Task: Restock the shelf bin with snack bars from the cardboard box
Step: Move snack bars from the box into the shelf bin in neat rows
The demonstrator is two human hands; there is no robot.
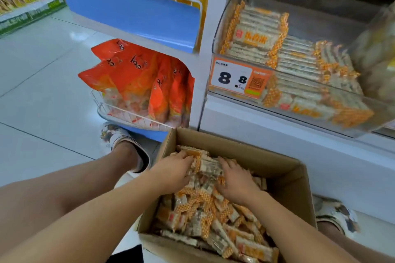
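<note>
Down in the cardboard box [245, 151], the fingers [188, 159] of the left hand [173, 172] curl over one end of a small bunch of snack bars [208, 166], and those of the right hand [237, 179] curl over the other end, so the bunch is gripped between the two hands near the far side of the box. Both forearms reach forward from the bottom of the view, the left one crossing the box's left wall, the right one crossing its near right corner.

Around the hands the box is filled with a loose heap of more wrapped bars [205, 220], pale with orange checked ends, lying at all angles. The box stands open on the floor [42, 92] against the base of the shelving.

Above and to the right, the clear shelf bin [299, 113] holds the same kind of bars in neat flat stacks [299, 64], higher at its left. An orange-edged price tag [238, 78] reading 8.8 is fixed to the bin's front.

Left of the bin, orange snack bags [141, 79] stand in a white wire basket [119, 113], under a blue panel [132, 6]. A foot in a patterned shoe [121, 141] is planted left of the box, another shoe [337, 215] to its right.
</note>
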